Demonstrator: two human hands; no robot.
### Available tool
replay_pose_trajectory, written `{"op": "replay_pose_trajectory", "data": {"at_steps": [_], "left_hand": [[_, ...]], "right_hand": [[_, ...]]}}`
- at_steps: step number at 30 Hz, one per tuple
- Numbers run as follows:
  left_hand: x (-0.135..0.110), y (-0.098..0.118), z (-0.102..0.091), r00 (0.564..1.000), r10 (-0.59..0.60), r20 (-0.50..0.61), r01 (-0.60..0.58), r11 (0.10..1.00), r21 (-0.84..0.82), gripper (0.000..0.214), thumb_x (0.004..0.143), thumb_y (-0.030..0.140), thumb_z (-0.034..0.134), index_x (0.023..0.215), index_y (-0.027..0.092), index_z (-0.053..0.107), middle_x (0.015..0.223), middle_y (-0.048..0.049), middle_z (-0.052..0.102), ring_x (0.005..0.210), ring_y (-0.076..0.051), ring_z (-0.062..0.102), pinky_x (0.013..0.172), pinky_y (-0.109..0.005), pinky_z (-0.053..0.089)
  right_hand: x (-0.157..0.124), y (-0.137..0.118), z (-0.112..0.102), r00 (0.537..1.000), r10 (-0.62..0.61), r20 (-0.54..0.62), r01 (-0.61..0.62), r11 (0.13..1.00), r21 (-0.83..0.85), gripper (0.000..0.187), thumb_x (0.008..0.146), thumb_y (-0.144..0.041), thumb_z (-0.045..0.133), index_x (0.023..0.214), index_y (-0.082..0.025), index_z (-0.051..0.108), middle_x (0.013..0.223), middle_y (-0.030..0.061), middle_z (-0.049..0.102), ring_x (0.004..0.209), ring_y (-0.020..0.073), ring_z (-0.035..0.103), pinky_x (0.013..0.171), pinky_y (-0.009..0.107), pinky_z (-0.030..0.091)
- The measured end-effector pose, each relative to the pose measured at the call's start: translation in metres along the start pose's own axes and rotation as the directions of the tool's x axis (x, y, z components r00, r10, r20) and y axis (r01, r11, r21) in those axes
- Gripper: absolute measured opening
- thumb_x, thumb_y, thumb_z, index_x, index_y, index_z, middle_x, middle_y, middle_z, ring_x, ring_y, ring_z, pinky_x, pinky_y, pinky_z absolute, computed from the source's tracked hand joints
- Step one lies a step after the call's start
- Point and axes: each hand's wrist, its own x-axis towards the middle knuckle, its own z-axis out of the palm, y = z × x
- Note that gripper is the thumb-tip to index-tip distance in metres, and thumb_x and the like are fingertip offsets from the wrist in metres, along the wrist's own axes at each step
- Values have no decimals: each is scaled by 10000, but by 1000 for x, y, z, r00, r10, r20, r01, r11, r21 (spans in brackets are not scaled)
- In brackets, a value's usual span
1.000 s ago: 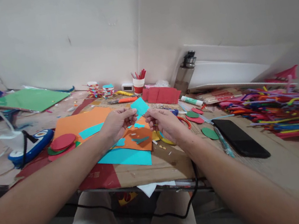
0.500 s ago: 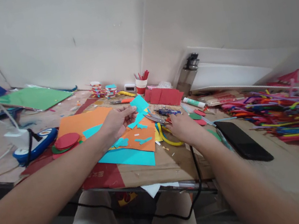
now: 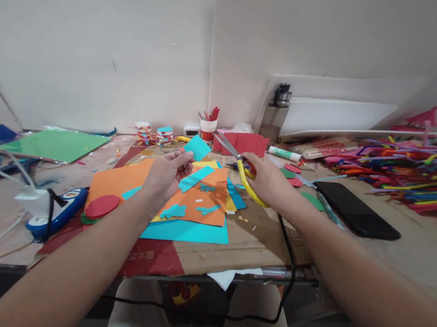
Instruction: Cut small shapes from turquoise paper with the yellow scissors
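Note:
Between the thumb and fingers of my left hand (image 3: 168, 177) is a small square of blue paper (image 3: 198, 147), held up above the sheets. My right hand (image 3: 265, 180) grips a pair of scissors (image 3: 240, 162) by the yellow handles. The metal blades point up and away, just right of the blue square and apart from it. Below my left hand lie an orange sheet (image 3: 223, 190) and a larger blue sheet (image 3: 196, 231). A blue strip (image 3: 196, 178) and several blue offcuts (image 3: 173, 211) rest on the orange sheet.
Red paper circles (image 3: 102, 206) and a blue power strip (image 3: 59, 212) are on the left. A black phone (image 3: 356, 210) and many coloured pipe cleaners (image 3: 419, 163) lie on the right. Behind stand a cup of red sticks (image 3: 209, 127), a glue stick (image 3: 284, 153) and a dark bottle (image 3: 276, 113).
My right hand has lifted the scissors off the table, and their blades now point upward. My left hand has shifted slightly left with the blue square.

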Motion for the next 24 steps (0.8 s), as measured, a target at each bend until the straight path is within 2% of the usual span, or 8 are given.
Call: {"op": "replay_pose_trajectory", "data": {"at_steps": [3, 6, 9, 13, 18, 24], "left_hand": [[3, 4, -4, 1000, -9, -22, 8, 1000, -25, 88, 719, 126, 696, 693, 105, 614, 620, 5, 594, 533, -45, 539, 543, -170, 449], [6, 7, -8, 999, -12, -43, 10, 999, -49, 69, 743, 129, 675, 705, 102, 624, 633, -3, 599, 540, -46, 546, 548, -170, 463], [9, 9, -11, 999, -4, -50, 1, 998, -69, 62, 762, 120, 650, 707, 102, 630, 620, -8, 596, 539, -48, 549, 537, -164, 460], [8, 9, -10, 999, -28, -43, 25, 997, -67, 70, 763, 112, 651, 698, 104, 628, 613, -10, 599, 535, -48, 553, 526, -158, 455], [5, 4, -4, 996, -73, -44, 71, 996, -50, 58, 753, 86, 652, 699, 94, 632, 624, -8, 612, 530, -44, 558, 537, -156, 469], [3, 3, -1, 996, -91, -24, 90, 995, -35, 57, 763, 84, 637, 708, 91, 649, 625, -6, 613, 533, -46, 565, 542, -161, 482]], "right_hand": [[3, -1, -5, 998, -66, -1, 65, 981, 181, 444, 787, -214, 544, 1221, -136, 599, 1012, 116, 685, 868, 228, 609, 748, 310, 447], [0, -9, -10, 988, -105, 110, 64, 942, 329, 344, 850, -327, 509, 1093, -135, 659, 827, 68, 676, 700, 172, 589, 636, 270, 433], [-6, -18, -15, 961, -139, 241, 27, 908, 418, 369, 885, -423, 478, 1032, -133, 655, 695, 28, 623, 572, 127, 534, 545, 241, 396], [-11, -24, -20, 939, -158, 305, 5, 895, 446, 388, 890, -475, 473, 988, -141, 645, 611, -7, 557, 529, 109, 492, 512, 230, 371], [-10, -27, -23, 919, -186, 346, 24, 906, 423, 398, 897, -484, 473, 985, -142, 656, 613, -8, 546, 518, 98, 461, 493, 222, 346], [-11, -31, -23, 914, -170, 369, -1, 907, 421, 392, 905, -470, 465, 992, -136, 651, 595, -14, 526, 497, 88, 448, 490, 216, 342]]}}
